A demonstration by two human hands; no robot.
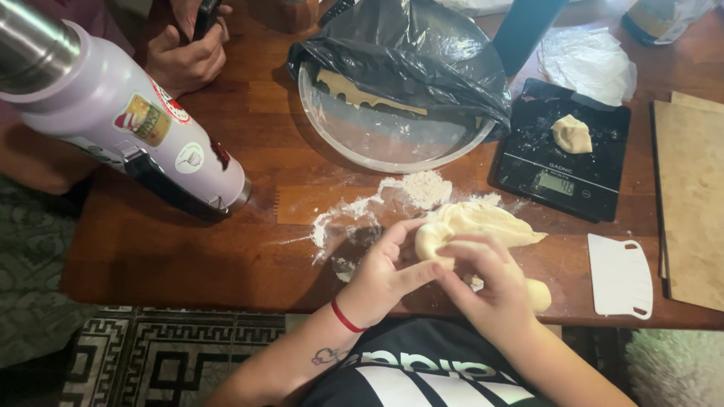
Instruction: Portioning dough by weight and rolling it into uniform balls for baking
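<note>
Pale dough (483, 220): soft cream lump on the table (249, 264), at the centre of the view, its near end pulled up between both hands.
Left hand (381, 275): half closed; thumb and forefinger pinch the dough's near left end, other fingers loosely curled; red band at the wrist.
Right hand (494, 290): curled over, fingers bent down on the dough's near edge, fingertips meeting those of the left hand.
Dough relative to hands: main mass lies at 12 to 1 o'clock from the hands and touches both.
Small dough piece (538, 294): at 3 o'clock of the right hand, just beside it, partly hidden by it.
Flour (422, 188): loose white heap with a trail, at 11 o'clock from the hands, near the dough.
White scraper (620, 275): flat on the table, at 3 o'clock, apart from the right hand.
Black scale (562, 151): at 2 o'clock, carrying a small dough ball (571, 134).
Round pan (377, 136): at 12 o'clock, partly under a black plastic bag (415, 53).
Lilac bottle (121, 113): at 10 o'clock, well apart, metal cap.
Another person's hand (185, 53): at 11 o'clock, far edge, around a dark object.
Wooden board (690, 203): at 3 o'clock, right edge.
</note>
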